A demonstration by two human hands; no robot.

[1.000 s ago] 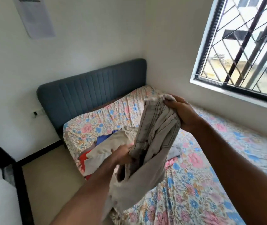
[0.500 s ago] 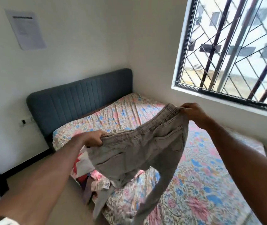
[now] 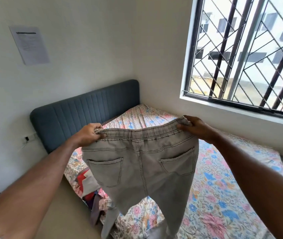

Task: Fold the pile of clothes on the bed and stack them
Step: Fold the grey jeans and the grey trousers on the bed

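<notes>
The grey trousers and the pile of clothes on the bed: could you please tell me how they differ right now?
The grey trousers hang spread out in the air, stretched by the waistband between the left hand and right hand; the pile of clothes lies crumpled on the bed edge, untouched. The trousers are one plain grey; the pile mixes red, grey and purple. Neither is folded yet.

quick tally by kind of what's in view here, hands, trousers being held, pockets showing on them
hands: 2, left hand and right hand
grey trousers: 1
back pockets: 2, one and another
total: 5
</notes>
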